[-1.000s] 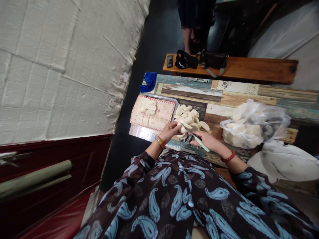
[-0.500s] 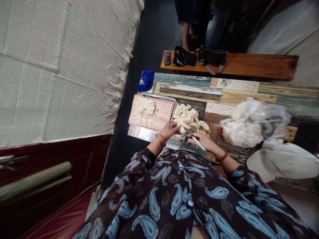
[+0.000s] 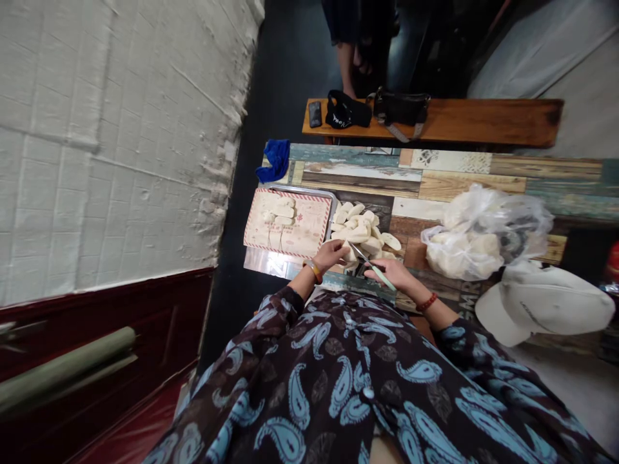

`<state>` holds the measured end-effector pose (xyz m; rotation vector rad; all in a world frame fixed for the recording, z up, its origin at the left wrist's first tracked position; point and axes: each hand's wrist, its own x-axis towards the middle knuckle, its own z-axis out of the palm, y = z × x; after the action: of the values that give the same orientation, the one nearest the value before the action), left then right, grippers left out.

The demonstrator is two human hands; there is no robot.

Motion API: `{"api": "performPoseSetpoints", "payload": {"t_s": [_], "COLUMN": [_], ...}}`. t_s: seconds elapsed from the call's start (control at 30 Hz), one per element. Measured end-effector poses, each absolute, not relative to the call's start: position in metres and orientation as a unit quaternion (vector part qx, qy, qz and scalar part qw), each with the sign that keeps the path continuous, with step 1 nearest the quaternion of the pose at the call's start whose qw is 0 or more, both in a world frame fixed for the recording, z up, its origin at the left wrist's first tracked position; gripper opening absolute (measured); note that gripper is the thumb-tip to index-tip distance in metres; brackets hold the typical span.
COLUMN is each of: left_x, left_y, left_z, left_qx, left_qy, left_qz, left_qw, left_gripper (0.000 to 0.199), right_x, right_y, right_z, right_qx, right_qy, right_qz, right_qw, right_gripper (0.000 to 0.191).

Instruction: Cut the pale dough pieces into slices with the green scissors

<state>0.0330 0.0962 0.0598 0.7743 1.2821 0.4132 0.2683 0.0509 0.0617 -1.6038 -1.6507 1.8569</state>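
A: State of the hands?
B: Left hand (image 3: 330,254): fingers pinched on a pale piece (image 3: 349,255), partly hidden. Right hand (image 3: 395,272): curled closed round a green-handled blade (image 3: 383,276), its tip close to the left fingertips.
A: And the pale slices (image 3: 358,230)?
B: Heaped on the surface (image 3: 416,209), just beyond both hands.
A: How is the blade best worked?
B: Judged: fingertips should be tucked back, the piece gripped firmly, short strokes directed clear of the left hand.
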Motion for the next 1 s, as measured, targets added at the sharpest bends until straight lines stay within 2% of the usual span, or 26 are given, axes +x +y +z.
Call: {"api": "performPoseSetpoints", "payload": {"t_s": [0.2, 0.37, 0.8, 1.0], "left_x": [0.028, 0.03, 0.03, 0.018], "left_y": [0.095, 0.094, 0.094, 0.09], "left_z": [0.063, 0.062, 0.065, 0.061], "left_qx": [0.344, 0.34, 0.355, 0.207], "left_qy": [0.585, 0.576, 0.585, 0.596], "left_qz": [0.202, 0.212, 0.205, 0.269], "left_qw": [0.706, 0.712, 0.7, 0.728], "left_gripper": [0.042, 0.042, 0.037, 0.037], "right_x": [0.275, 0.273, 0.254, 0.252], "right_y": [0.056, 0.058, 0.071, 0.083], "right_z": [0.062, 0.063, 0.057, 0.037], "right_qx": [-0.522, -0.493, -0.519, -0.566], "right_qy": [-0.63, -0.648, -0.496, -0.482], "right_qz": [0.571, 0.578, 0.687, 0.654], "right_qw": [0.068, 0.056, 0.113, 0.138], "right_gripper": [0.049, 0.052, 0.053, 0.052]}}
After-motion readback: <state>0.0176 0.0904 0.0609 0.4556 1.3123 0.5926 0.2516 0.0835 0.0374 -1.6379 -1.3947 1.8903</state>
